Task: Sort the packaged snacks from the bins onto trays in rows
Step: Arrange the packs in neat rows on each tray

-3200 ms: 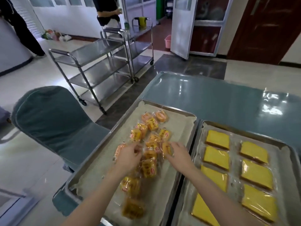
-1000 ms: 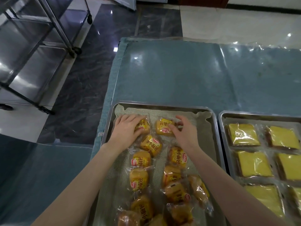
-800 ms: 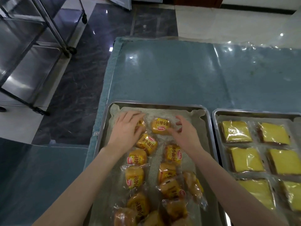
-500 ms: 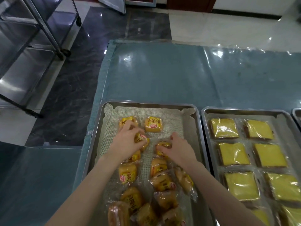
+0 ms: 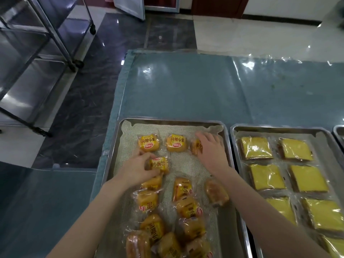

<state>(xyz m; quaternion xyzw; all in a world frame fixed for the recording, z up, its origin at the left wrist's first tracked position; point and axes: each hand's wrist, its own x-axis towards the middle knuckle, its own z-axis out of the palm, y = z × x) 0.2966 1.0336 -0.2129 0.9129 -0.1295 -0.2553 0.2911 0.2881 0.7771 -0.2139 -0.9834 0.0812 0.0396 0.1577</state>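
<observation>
A steel tray [image 5: 168, 121] lined with mesh cloth holds several small yellow-wrapped bread packs. Two packs [image 5: 149, 143] [image 5: 176, 143] lie side by side in the far row. My right hand [image 5: 210, 149] lies with straight fingers over a third pack [image 5: 196, 146] at the right end of that row. My left hand [image 5: 136, 168] grips another pack [image 5: 160, 164] just below the first one. More packs [image 5: 183, 205] lie loosely heaped toward the tray's near end.
A second steel tray [image 5: 279, 127] to the right holds flat yellow cake slices [image 5: 266, 176] in clear wrap, set in rows. A further tray's corner [image 5: 339, 130] shows at the far right. Steel trolleys [image 5: 46, 43] stand on the floor to the left. The table [image 5: 204, 86] has a blue cover.
My right hand has moved a pack up to the far right end of the top row. My left hand stays low and now holds a pack below the first one.
</observation>
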